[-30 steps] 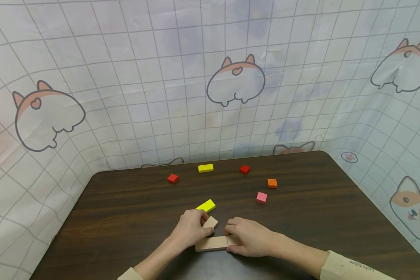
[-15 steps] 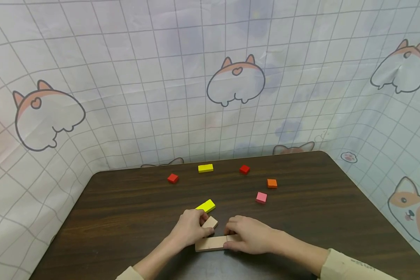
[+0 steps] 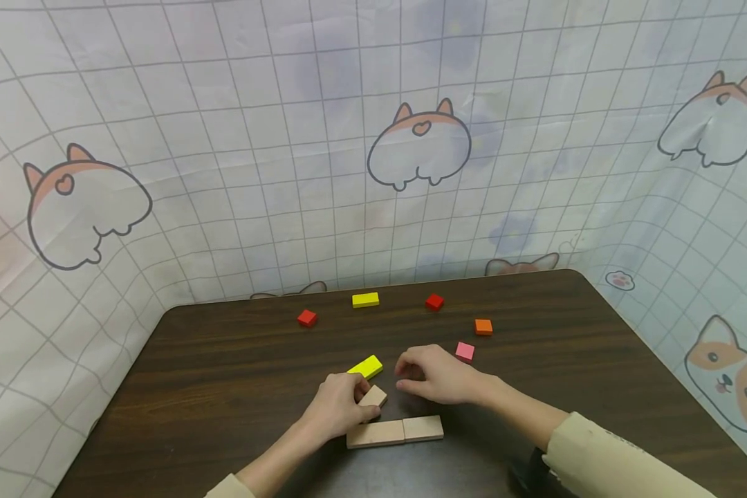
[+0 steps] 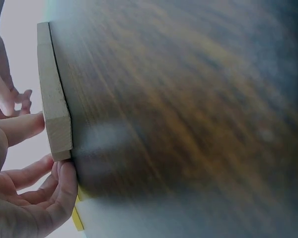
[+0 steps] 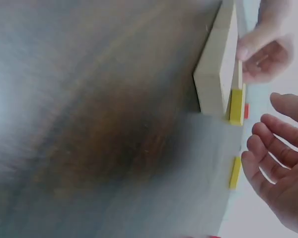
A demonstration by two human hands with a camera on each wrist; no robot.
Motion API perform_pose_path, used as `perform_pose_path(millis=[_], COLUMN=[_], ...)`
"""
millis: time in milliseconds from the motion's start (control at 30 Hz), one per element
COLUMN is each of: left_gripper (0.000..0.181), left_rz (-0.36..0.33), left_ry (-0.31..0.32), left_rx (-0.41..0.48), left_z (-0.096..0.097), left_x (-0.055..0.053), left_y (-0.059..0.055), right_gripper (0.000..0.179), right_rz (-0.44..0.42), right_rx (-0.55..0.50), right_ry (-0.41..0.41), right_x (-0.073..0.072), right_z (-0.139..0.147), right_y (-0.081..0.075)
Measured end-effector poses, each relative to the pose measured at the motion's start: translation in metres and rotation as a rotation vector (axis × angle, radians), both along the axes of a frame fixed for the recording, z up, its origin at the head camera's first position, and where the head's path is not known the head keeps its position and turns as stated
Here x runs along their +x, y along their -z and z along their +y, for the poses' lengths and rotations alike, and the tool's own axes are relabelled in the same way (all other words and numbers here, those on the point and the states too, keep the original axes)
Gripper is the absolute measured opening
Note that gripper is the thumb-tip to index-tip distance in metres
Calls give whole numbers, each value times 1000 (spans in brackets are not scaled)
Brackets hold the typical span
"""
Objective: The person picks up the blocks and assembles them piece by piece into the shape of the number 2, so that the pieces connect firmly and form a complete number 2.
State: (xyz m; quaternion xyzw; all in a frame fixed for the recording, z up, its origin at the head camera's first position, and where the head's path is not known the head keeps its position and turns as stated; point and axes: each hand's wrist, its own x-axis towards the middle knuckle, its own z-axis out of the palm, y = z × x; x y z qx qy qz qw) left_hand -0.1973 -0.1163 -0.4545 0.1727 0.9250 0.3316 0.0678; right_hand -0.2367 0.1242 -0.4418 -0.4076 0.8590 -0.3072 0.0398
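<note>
My left hand [image 3: 338,407] grips a plain wooden block [image 3: 375,396], its near end covered by the fingers and thumb. Just in front lie two more plain wooden blocks end to end, a left one [image 3: 375,434] and a right one [image 3: 423,428]. My right hand [image 3: 440,375] hovers beyond this row, fingers loosely bent with nothing between them. A yellow block [image 3: 369,366] lies behind the left hand, partly covered by it. Closest to the right hand is a pink block [image 3: 465,351]. In the right wrist view the right hand [image 5: 283,158] shows its palm and spread fingers.
Farther back on the dark wooden table [image 3: 224,373] lie a left red block [image 3: 308,318], a second yellow block [image 3: 365,300], another red block [image 3: 434,302] and an orange block [image 3: 483,327]. A patterned white cloth [image 3: 324,228] hangs behind the table.
My right hand has let go of the right block of the row and moved up and away toward the pink block. The left hand stays in place, still holding its block.
</note>
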Motion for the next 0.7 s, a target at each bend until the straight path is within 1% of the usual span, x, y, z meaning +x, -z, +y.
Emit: perform_pose_path(millis=[133,333,433,633,700], left_gripper=[28,28,29,29,29], left_rz=[2,-1,0,0,3], left_ry=[2,5,8,10,11], left_rx=[4,6,6,11,10], left_z=[-1,-1,-2,-3,-3], left_x=[0,0,-1,-2,-2], left_y=[0,1,1,1,1], right_gripper=[19,23,25,33,35], right_rz=[-17,-68,-99,-121,-141], right_rx=[-19,-50,-52,-36,-36], right_ry=[9,11,20,18,14], right_x=[-13,-29,-35,-45,-48], right_z=[-3,-11,-16,-27,-30], right_y=[1,4,4,7,8])
